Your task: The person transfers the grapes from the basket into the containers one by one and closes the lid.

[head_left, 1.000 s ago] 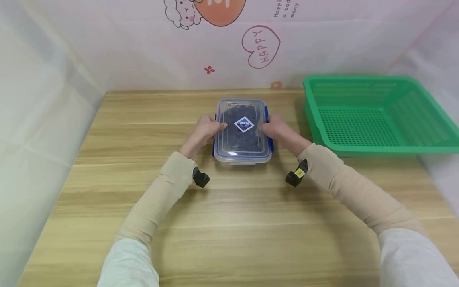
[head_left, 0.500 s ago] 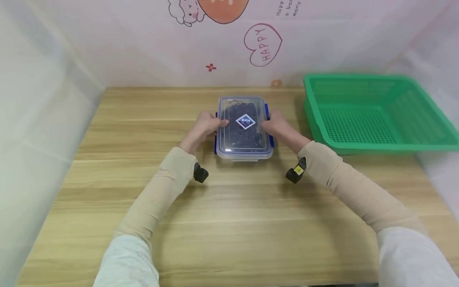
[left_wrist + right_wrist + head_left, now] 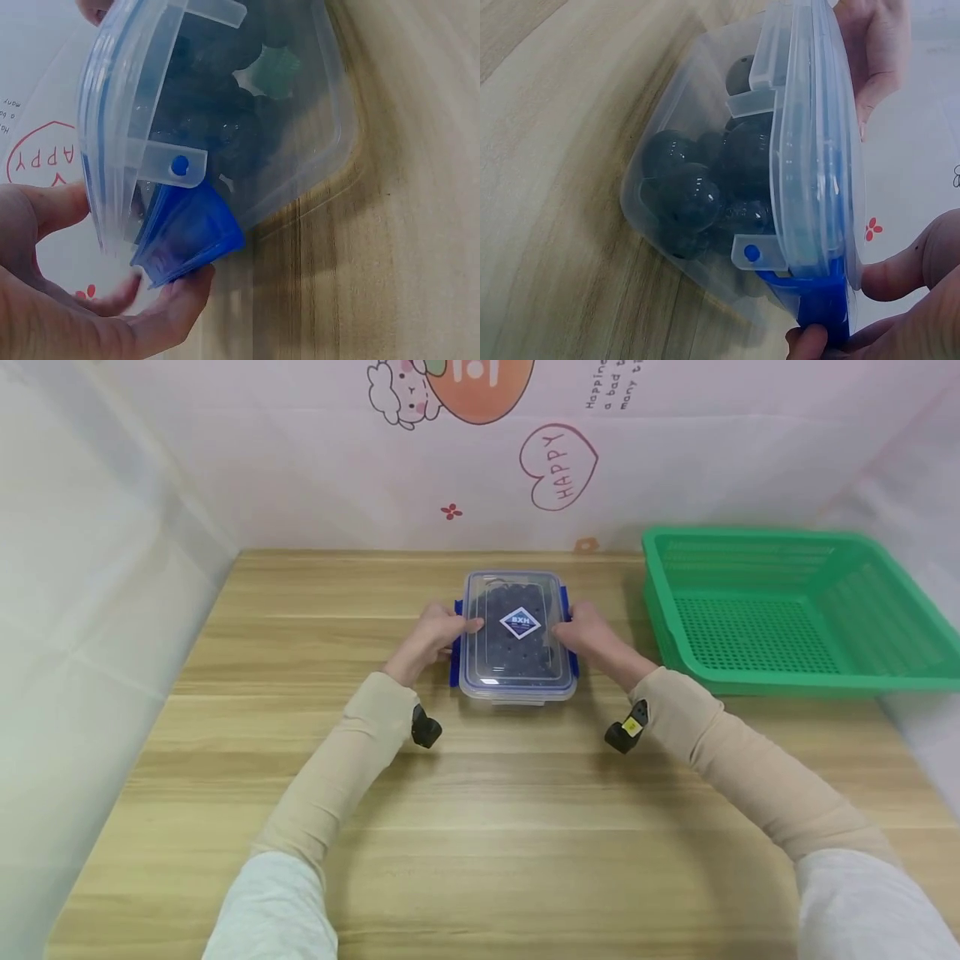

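Note:
A clear plastic food container [image 3: 517,672] with a see-through lid and a diamond-shaped label [image 3: 520,623] sits on the wooden table. Dark, glossy round pieces [image 3: 690,199] fill it; their kind is unclear. My left hand [image 3: 435,631] has its thumb on the lid's left edge, while its fingers are at the left blue latch [image 3: 195,229], which sticks outward from the side. On the opposite side, my right hand [image 3: 592,635] rests its thumb on the lid edge and has its fingers on the right blue latch [image 3: 825,311]. The lid sits on the container.
A green plastic basket [image 3: 667,635] with a perforated floor stands on the table to the right. The wooden tabletop [image 3: 510,827] stretches in front of the container. A printed white curtain [image 3: 337,485] hangs behind the table.
The left blue latch juts out further from the container's side than before. Both hands stay at the same sides of the container; the head view has shifted slightly.

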Motion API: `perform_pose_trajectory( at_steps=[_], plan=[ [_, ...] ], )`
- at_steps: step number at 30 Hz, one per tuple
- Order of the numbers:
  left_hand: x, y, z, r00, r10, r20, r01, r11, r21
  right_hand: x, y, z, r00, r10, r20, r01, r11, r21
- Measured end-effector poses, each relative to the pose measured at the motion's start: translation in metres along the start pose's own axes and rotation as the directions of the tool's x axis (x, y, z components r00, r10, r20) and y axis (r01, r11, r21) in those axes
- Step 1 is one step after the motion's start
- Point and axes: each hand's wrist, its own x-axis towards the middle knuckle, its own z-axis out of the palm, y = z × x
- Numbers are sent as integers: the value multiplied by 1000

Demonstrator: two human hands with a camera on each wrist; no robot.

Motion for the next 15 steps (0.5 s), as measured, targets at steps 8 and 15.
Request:
perform_pose_trajectory(
  at_steps=[8, 15],
  plan=[
    [-5, 0, 0, 999, 25, -25, -24, 999, 44, -1, 1, 0, 1000, -10, 3, 10, 1000, -23],
    [-6, 1, 2, 999, 53, -15, -53, 999, 3, 0, 1, 0, 1000, 12, 11, -12, 1000, 3]
  ],
)
